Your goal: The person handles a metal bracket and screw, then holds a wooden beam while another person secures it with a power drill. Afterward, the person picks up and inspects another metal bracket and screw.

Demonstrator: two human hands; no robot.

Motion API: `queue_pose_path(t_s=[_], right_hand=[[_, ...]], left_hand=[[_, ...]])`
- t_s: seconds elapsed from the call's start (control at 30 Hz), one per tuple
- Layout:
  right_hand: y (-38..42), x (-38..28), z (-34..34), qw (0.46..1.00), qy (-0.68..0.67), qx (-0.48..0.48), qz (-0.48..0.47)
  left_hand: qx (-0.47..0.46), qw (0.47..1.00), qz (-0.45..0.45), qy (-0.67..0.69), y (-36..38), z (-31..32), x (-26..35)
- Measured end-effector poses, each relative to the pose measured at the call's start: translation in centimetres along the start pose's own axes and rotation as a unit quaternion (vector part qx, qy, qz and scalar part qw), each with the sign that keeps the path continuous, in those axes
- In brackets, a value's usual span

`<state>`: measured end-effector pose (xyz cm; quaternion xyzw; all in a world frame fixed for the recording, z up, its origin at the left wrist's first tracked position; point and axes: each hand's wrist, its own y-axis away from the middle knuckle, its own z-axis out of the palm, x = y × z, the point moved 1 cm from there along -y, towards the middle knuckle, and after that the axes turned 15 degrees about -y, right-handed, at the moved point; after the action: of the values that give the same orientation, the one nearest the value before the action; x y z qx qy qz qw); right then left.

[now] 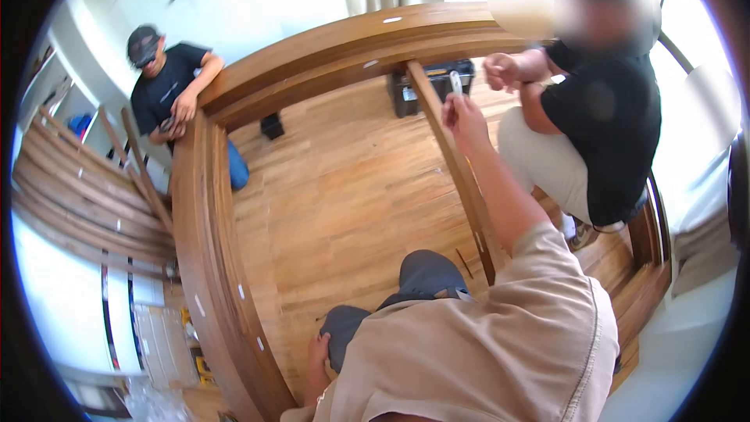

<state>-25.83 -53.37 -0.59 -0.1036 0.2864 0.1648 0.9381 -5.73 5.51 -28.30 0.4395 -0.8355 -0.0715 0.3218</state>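
My right hand (pixel 466 123) is stretched forward above the wooden crossbar (pixel 449 148), its fingers closed round a small whitish tool (pixel 456 83) that points upward. My left hand (pixel 319 352) is low, against my left knee; its fingers are partly hidden and I cannot make out whether they hold anything. Around me lies a large brown wooden frame (pixel 191 219) with small white labels on it.
A co-worker in black and light trousers (pixel 547 160) crouches at the right, hands near mine. Another person (pixel 168 82) leans on the frame's far left corner. A black toolbox (pixel 406 98) stands beyond the crossbar. Curved wooden slats (pixel 86 180) are stacked at the left.
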Motion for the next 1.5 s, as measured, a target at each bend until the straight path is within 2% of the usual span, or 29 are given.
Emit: queue_pose_path(t_s=[0.03,0.07,0.1,0.13,0.17,0.2,0.23,0.37,0.4,0.47,0.6,0.67,0.7,0.77,0.8,0.87,0.9,0.97,1.07,1.2,1.27,1.3,1.37,1.4,1.47,1.5], right_hand=[[2.6,2.0,0.8,0.996,0.063,-0.039,0.044],[5.3,4.2,1.5,0.985,0.125,-0.081,0.093],[7.7,6.3,2.1,0.98,0.125,-0.092,0.128],[10.0,8.1,2.8,0.958,0.181,-0.139,0.174],[11.8,9.8,3.5,0.929,0.233,-0.186,0.218],[13.4,11.3,4.3,0.919,0.23,-0.198,0.252],[14.7,12.4,5.1,0.905,0.222,-0.242,0.27],[18.9,14.6,8.7,0.858,0.194,-0.328,0.344],[19.6,14.8,9.2,0.852,0.191,-0.333,0.355],[20.4,15.2,9.8,0.802,0.25,-0.391,0.376],[21.5,15.7,10.3,0.778,0.285,-0.413,0.377],[21.4,15.7,10.5,0.703,0.44,-0.487,0.274],[21.5,15.6,10.7,0.703,0.44,-0.486,0.274],[21.9,15.4,11.3,0.646,0.516,-0.546,0.136],[22.1,15.5,11.3,0.646,0.515,-0.546,0.136],[22.5,15.6,11.4,0.681,0.49,-0.543,0.042],[22.6,15.5,11.6,0.681,0.49,-0.543,0.042],[22.7,15.3,11.8,0.73,0.463,-0.46,0.201],[22.7,16.0,10.6,0.755,0.443,-0.42,0.239],[22.8,16.3,10.0,0.764,0.41,-0.424,0.263],[23.2,15.9,9.9,0.777,0.333,-0.427,0.322],[23.2,16.0,9.8,0.779,0.331,-0.433,0.31],[23.6,16.7,8.8,0.791,0.292,-0.393,0.366],[23.6,16.9,8.7,0.795,0.289,-0.402,0.351],[23.6,17.2,8.3,0.81,0.287,-0.34,0.382],[23.5,17.2,8.3,0.813,0.284,-0.346,0.373]], left_hand=[[0.016,0.992,0.01,-0.125,-1.1,0.2,-0.3],[0.051,0.988,0.062,-0.131,-1.9,0.1,-0.2],[0.106,0.99,0.061,-0.072,-1.4,-1.6,3.8],[0.115,0.992,0.048,0.018,-3.1,-1.3,4.3],[0.096,0.987,0.075,0.102,-4.1,-2.0,6.1],[0.078,0.975,0.094,0.188,-3.4,-4.8,10.8],[0.082,0.972,0.112,0.192,-3.1,-7.2,14.3],[0.063,0.871,0.186,0.451,-1.1,-13.4,23.7],[0.071,0.871,0.174,0.454,-0.5,-14.6,24.7],[0.025,0.854,0.209,0.477,0.2,-15.9,25.9],[0.033,0.846,0.177,0.502,0.1,-15.8,25.3],[0.043,0.857,0.143,0.493,0.0,-15.6,24.8],[0.042,0.857,0.143,0.493,0.0,-15.4,24.5],[0.078,0.884,0.133,0.44,-0.1,-15.0,24.1],[0.078,0.884,0.133,0.44,-0.1,-15.0,24.1],[0.083,0.876,0.116,0.462,0.1,-14.9,24.0],[0.083,0.876,0.116,0.461,0.1,-14.8,23.9],[0.094,0.864,0.133,0.476,0.1,-14.5,23.5],[0.092,0.852,0.122,0.501,0.0,-14.2,22.9],[0.103,0.853,0.113,0.499,0.3,-14.2,23.1],[0.121,0.848,0.102,0.505,0.2,-13.8,22.9],[0.125,0.853,0.09,0.499,0.1,-13.7,22.9],[0.132,0.857,0.084,0.491,0.1,-13.5,22.9],[0.136,0.86,0.086,0.484,0.2,-13.3,22.9],[0.139,0.886,0.117,0.426,0.3,-13.0,22.7],[0.138,0.897,0.131,0.399,0.5,-12.7,22.8]])
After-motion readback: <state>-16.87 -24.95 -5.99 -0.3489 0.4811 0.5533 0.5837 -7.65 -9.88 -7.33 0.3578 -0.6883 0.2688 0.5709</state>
